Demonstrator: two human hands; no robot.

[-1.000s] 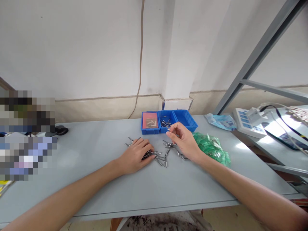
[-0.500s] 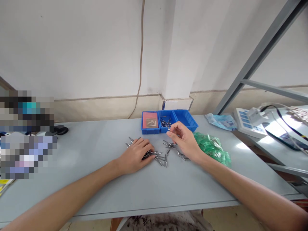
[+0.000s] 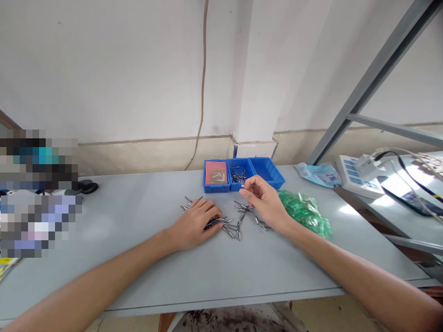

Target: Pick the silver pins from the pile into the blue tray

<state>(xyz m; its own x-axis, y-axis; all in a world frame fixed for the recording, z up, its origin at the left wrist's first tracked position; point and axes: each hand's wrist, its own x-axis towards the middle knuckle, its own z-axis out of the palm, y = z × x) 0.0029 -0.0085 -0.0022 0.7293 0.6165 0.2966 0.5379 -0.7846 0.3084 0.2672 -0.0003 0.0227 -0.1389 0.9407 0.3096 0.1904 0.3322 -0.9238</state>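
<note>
Several small metal pins [image 3: 232,227] lie scattered on the grey table [image 3: 145,276]. My left hand [image 3: 195,223] rests palm down over the left part of that heap, fingers curled onto the pins. My right hand [image 3: 265,203] is raised a little above the table, thumb and forefinger pinched on one small metal pin just in front of the middle blue bin [image 3: 240,177], which holds more pins.
Three blue bins stand in a row at the back, the left one [image 3: 216,177] with a pink sheet, the right one [image 3: 266,171]. Green plastic bags [image 3: 304,212] lie beside my right wrist. A power strip [image 3: 356,177] and cables sit at right; a black object [image 3: 88,186] at left.
My right hand has shifted very slightly while keeping its pinch near the middle bin. My left hand has not moved.
</note>
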